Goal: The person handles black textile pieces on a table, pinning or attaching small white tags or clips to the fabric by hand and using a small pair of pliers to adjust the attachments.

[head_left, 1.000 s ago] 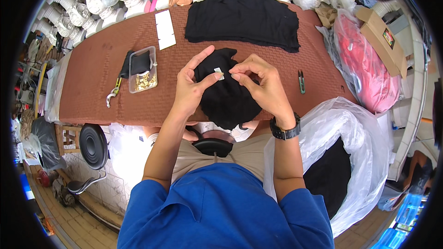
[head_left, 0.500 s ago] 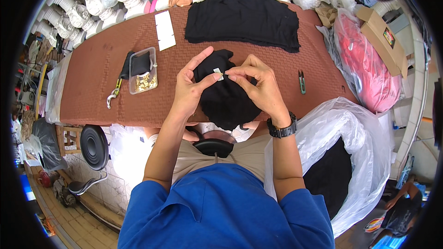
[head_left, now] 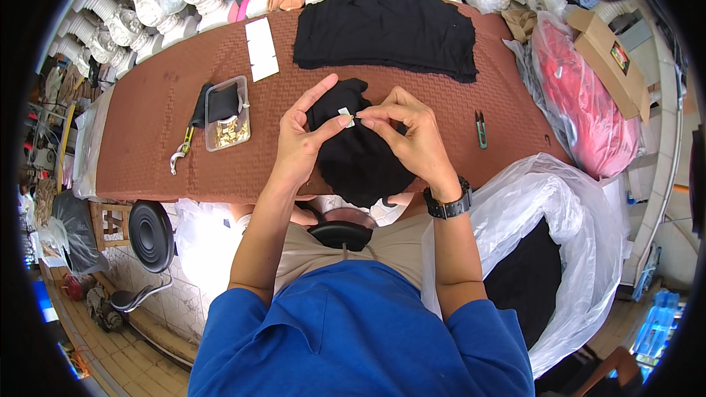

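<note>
A bunched black cloth lies at the near edge of the brown-covered table, with a small white tag on it. My left hand holds the cloth by the tag, thumb pressed at the tag and index finger stretched out away from me. Close beside that thumb, the thumb and index finger of my right hand pinch a tiny gold-coloured piece against the tag. The piece is too small to make out its exact kind. Most of the cloth hangs below my fingers.
Left on the table are a clear plastic box with gold-coloured pieces, a yellow cutter and a white card. Folded black fabric lies at the back, green thread snips at right. A plastic bag holds dark cloth.
My hands stay almost still, pinching at the tag. At the lower right edge another person has shifted downward, showing blue bottles behind.
</note>
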The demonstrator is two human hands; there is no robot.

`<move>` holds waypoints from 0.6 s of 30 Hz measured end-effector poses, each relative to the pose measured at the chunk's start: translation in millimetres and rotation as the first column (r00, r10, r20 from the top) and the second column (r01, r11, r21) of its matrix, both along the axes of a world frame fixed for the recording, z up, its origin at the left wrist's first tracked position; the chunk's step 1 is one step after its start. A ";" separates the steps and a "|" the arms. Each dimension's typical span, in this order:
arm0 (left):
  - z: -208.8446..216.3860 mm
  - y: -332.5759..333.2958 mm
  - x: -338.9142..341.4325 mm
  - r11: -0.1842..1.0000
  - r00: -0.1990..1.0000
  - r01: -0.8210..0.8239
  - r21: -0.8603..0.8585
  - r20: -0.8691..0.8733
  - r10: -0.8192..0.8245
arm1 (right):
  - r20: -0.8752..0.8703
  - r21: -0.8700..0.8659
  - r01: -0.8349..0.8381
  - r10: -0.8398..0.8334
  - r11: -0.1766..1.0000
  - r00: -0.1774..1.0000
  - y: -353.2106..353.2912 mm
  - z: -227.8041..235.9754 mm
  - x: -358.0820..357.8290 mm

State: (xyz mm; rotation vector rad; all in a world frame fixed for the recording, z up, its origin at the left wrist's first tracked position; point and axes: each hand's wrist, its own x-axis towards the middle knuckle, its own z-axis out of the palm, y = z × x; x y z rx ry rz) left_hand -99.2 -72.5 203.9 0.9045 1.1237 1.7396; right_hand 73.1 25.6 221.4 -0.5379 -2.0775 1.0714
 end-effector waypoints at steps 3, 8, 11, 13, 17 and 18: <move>-1.5 0.9 -0.7 1.000 1.000 0.007 -0.006 -0.003 -0.007 | -0.016 0.002 -0.005 0.005 1.000 1.000 1.0 -2.4 0.7; -0.4 1.0 0.4 1.000 1.000 0.003 -0.008 -0.010 -0.003 | 0.000 -0.012 0.010 -0.010 1.000 1.000 -0.1 -0.5 0.4; -1.3 1.2 0.2 1.000 1.000 0.004 -0.008 -0.010 -0.004 | 0.003 -0.019 0.015 -0.015 1.000 1.000 -0.5 0.4 0.2; -3.1 1.3 -0.2 1.000 1.000 0.011 -0.006 -0.004 -0.011 | 0.002 -0.013 0.015 -0.015 1.000 1.000 -0.3 0.3 0.3; -4.0 1.5 -0.1 1.000 1.000 0.018 -0.014 -0.013 -0.018 | 0.007 0.028 0.010 -0.010 1.000 1.000 2.1 1.1 1.8; -3.4 1.4 0.2 0.999 1.000 0.028 -0.019 -0.004 -0.028 | 0.011 0.040 0.008 -0.009 0.999 1.000 2.8 1.5 2.2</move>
